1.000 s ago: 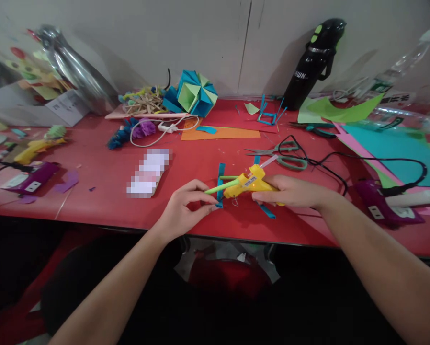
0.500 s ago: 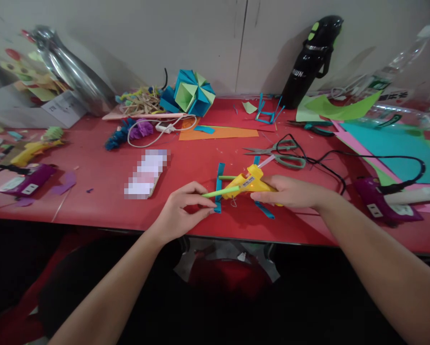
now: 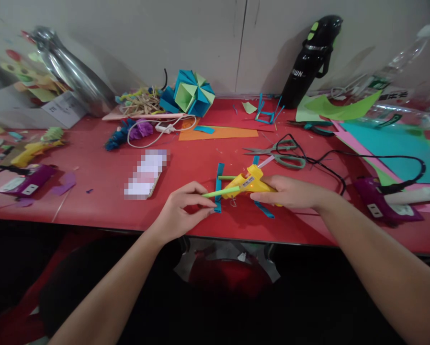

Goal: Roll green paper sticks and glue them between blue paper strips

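Yellow plastic: glue gun (image 3: 249, 183), glossy, nozzle pointing left, lying low over the red table (image 3: 103, 191) near its front edge; black cord runs off right.
R hand: my right hand (image 3: 290, 192) wrapped tight round the gun's grip, fingers clamped on it.
L hand: my left hand (image 3: 181, 211) pinches the near end of a thin green paper stick (image 3: 220, 192) btw thumb and forefinger; stick's far end meets the gun nozzle.
Blue strips: flat paper strips (image 3: 220, 184) lying on the table under stick and gun, partly covered by both.
Scissors: grey-green handles (image 3: 283, 154), just behind the gun, cord looped over them.
Paper: folded blue/green star-shaped model (image 3: 193, 92) by the wall; orange sheet (image 3: 218, 132) flat in front of it.
Bottle: black, matte, leaning on wall (image 3: 310, 60); contents can't tell.
Hard to see: pixelated patch (image 3: 146, 173) mid-table, unreadable; trigger finger hidden behind gun body.
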Available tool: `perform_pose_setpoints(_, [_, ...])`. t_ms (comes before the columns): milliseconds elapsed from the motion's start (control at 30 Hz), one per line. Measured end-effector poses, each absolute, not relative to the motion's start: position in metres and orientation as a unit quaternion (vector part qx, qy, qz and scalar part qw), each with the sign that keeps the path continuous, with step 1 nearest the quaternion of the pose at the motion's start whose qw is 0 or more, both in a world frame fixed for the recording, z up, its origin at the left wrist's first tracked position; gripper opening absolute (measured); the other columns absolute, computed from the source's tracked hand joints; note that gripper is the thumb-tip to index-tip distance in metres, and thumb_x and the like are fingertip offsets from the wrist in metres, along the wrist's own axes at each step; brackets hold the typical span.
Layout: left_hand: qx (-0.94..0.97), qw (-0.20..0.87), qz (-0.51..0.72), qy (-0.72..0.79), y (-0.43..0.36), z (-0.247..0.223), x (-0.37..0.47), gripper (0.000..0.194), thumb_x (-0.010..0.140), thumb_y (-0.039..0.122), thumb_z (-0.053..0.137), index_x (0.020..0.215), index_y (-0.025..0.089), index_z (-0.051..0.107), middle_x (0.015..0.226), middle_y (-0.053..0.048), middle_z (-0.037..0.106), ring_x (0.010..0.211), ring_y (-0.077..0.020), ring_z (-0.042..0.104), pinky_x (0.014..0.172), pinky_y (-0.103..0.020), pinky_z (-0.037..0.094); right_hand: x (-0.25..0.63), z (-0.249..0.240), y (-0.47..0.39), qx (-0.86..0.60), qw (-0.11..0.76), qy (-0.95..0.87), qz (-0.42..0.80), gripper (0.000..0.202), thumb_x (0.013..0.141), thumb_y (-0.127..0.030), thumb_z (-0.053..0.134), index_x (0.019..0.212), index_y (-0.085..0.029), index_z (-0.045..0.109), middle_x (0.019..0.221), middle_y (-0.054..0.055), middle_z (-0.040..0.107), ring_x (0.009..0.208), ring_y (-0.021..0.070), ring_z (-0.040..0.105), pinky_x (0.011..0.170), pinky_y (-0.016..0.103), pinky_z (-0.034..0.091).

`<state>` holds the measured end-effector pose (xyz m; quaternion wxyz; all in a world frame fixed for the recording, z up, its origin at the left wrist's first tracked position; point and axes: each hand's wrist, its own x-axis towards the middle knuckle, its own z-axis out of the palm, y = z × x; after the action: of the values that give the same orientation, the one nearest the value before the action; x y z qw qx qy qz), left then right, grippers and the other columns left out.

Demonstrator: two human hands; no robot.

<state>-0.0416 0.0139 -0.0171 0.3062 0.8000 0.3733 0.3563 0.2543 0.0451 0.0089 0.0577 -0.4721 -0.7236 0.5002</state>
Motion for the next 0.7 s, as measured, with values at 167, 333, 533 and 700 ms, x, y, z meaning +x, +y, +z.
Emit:
perform_pose_setpoints(167, [0.797,0.305,0.362,0.376,0.014,-0.018,-0.041,0.008,0.082,0.019,0.071,0.087,0.021,0.077,0.089,-0.004,0.063,0.078,-0.0126,0.064,0.069,-0.025,0.052,0.254,0.01,0.045,-0.476,0.055,-0.729,0.488,0.048,0.082,-0.064,0.056,0.093,-0.018,0.064,0.084,0.002,0.059,0.072,0.0159,0.05,0.066,0.029,0.037])
perform_pose_setpoints(333, [0.796,0.304,0.362,0.379,0.014,-0.019,-0.041,0.008,0.082,0.021,0.071,0.088,0.021,0.076,0.09,-0.004,0.063,0.078,-0.0129,0.064,0.069,-0.025,0.052,0.257,0.011,0.044,-0.479,0.045,-0.735,0.478,0.044,0.082,-0.06,0.058,0.094,-0.018,0.063,0.088,0.003,0.061,0.074,0.0175,0.052,0.065,0.028,0.038])
perform_pose_setpoints(533, [0.796,0.301,0.359,0.383,0.015,-0.019,-0.042,0.008,0.082,0.022,0.071,0.088,0.022,0.077,0.09,-0.004,0.063,0.077,-0.0131,0.063,0.067,-0.025,0.052,0.264,0.02,0.042,-0.491,0.036,-0.736,0.465,0.046,0.084,-0.06,0.056,0.102,-0.019,0.065,0.098,0.006,0.066,0.086,0.0242,0.058,0.074,0.032,0.043])
perform_pose_setpoints(700, [0.794,0.305,0.36,0.384,0.015,-0.019,-0.042,0.008,0.082,0.023,0.072,0.088,0.022,0.077,0.09,-0.004,0.063,0.077,-0.013,0.063,0.067,-0.024,0.052,0.288,0.031,0.04,-0.529,0.03,-0.728,0.435,0.054,0.084,-0.058,0.059,0.125,-0.023,0.061,0.12,0.005,0.066,0.107,0.0301,0.059,0.094,0.037,0.044])
